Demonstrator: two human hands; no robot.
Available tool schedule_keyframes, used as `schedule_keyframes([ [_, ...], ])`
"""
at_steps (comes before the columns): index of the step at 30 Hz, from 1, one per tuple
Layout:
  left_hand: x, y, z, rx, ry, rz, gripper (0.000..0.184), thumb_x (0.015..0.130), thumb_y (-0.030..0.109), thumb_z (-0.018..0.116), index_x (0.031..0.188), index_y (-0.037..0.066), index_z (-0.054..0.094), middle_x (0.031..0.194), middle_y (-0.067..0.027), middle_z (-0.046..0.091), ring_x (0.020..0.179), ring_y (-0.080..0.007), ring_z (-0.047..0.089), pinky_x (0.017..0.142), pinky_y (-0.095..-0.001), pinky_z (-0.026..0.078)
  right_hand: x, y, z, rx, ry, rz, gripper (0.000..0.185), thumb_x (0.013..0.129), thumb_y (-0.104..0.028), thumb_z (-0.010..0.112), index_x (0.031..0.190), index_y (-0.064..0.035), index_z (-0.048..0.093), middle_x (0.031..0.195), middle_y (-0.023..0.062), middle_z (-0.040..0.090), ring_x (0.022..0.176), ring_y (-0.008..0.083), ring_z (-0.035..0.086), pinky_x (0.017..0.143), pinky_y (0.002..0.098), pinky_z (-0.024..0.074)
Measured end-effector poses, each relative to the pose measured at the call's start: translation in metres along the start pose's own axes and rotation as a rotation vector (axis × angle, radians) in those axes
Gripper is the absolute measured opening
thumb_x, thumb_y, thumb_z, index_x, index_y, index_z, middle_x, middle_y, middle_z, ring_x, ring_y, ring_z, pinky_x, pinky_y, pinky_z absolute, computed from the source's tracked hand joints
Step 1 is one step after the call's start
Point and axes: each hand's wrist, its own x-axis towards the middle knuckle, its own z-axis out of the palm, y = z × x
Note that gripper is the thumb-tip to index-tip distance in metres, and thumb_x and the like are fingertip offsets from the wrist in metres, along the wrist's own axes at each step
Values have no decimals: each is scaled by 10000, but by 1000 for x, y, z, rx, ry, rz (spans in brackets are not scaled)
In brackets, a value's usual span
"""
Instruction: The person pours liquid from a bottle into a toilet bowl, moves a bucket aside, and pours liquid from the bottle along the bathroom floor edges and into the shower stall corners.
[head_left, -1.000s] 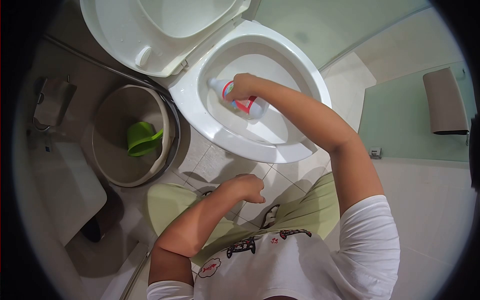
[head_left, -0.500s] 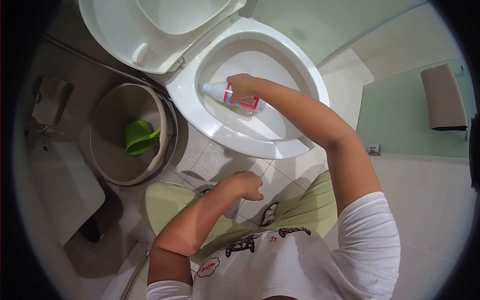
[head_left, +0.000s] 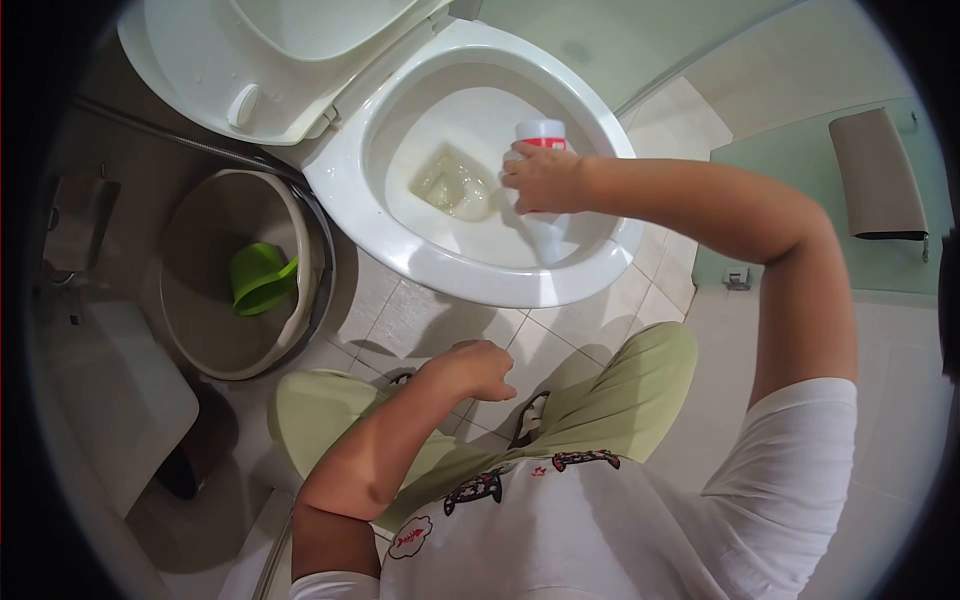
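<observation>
My right hand [head_left: 545, 182] is wrapped round a white plastic bottle [head_left: 541, 130] with a red label. The bottle is tipped over inside the toilet bowl [head_left: 395, 225], its base away from me and its narrow neck pointing down towards the front rim on the right. Whether liquid leaves the neck cannot be seen. Water [head_left: 455, 185] lies in the bottom of the bowl. My left hand [head_left: 480, 370] is curled closed above the floor between my knees, apart from the toilet; its palm side is hidden, so anything inside it does not show.
The toilet lid and seat [head_left: 270, 70] are raised at upper left. A beige bucket [head_left: 180, 300] stands left of the toilet with a green dipper [head_left: 263, 278] in it. At far left is a white basin [head_left: 120, 390]. Glass panels [head_left: 780, 200] border the right side.
My right hand has carried the bottle from the bowl's left side to its right and turned its neck towards the front rim. The left hand stays closed, nearly in place.
</observation>
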Motion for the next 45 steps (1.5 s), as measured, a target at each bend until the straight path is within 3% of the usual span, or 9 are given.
schedule_keyframes([
  [8,-4,-2,0,-11,6,-26,544,760,394,620,1149,17,577,897,-208,644,879,-362,619,799,-419,488,-5,4,4,-33,-153,15,358,726,-144,654,1043,-311,642,1123,37,542,1226,242,409,1088,529,206],
  [14,0,-6,5,-22,29,-8,566,764,383,624,1171,-6,558,887,-209,647,885,-358,618,805,-403,486,41,1,-27,543,-124,94,528,646,-174,713,1152,-251,584,1096,76,570,1156,289,474,1003,515,316],
  [20,1,-3,0,-17,-8,-6,586,768,369,618,1202,-15,532,903,-189,655,890,-338,623,820,-392,483,94,13,-34,1587,-28,286,574,693,-321,732,1136,-5,548,952,140,623,835,259,607,716,370,499],
  [23,1,-4,-1,-20,-8,-17,592,771,360,616,1218,-15,519,915,-182,659,898,-334,622,829,-386,481,108,20,-19,1973,91,292,534,755,-378,688,1082,21,550,915,138,604,803,207,606,638,338,510],
  [25,2,-5,-3,-11,-7,-23,596,772,360,614,1228,-10,513,926,-186,658,914,-333,619,838,-382,479,113,27,-6,2353,287,476,547,776,-375,674,1127,16,519,1036,159,587,892,259,611,735,407,524],
  [30,-1,-2,-10,-8,-34,-23,605,773,373,606,1236,-5,509,968,-178,655,948,-331,610,854,-371,473,97,39,15,2590,718,883,562,831,-365,615,1199,2,402,1032,194,557,919,306,602,790,465,521],
  [37,3,-5,-11,46,-177,22,674,748,433,622,1252,2,503,1129,-188,603,1040,-317,580,893,-351,453,31,-5,9,3159,1377,968,451,916,-375,481,1199,-37,386,1124,173,512,994,317,557,810,507,493],
  [41,6,-4,-14,77,-192,29,671,753,437,619,1249,0,504,1131,-185,604,1049,-316,575,901,-354,447,20,-34,7,3325,1509,1103,406,938,-373,434,1211,-77,382,1130,160,513,1006,313,550,857,527,459],
  [45,0,-6,-15,84,-184,10,655,764,437,613,1243,1,511,1135,-190,600,1055,-316,572,906,-356,444,30,-21,5,3222,1330,1257,401,922,-362,457,1217,-98,392,1091,144,543,942,292,580,831,526,454],
])
